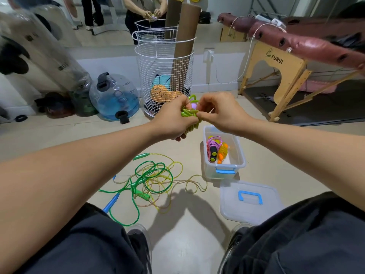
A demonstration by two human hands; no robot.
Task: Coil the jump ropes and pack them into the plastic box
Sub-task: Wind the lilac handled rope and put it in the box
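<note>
A coiled lime-green jump rope [190,113] with a purple handle end is held in front of me, above the floor. My left hand [173,120] grips the bundle from the left. My right hand [216,109] pinches the rope at the top of the coil. On the floor to the right, the clear plastic box [225,169] with blue latches stands open, holding coiled pink and orange ropes [217,148]. A tangle of green, yellow and speckled jump ropes [153,179] lies loose on the floor to the left of the box.
The box's clear lid [249,202] with a blue handle lies by my right knee. A white wire basket [165,76] stands behind my hands, a blue water jug [114,95] to its left, and a wooden massage table [276,62] at right.
</note>
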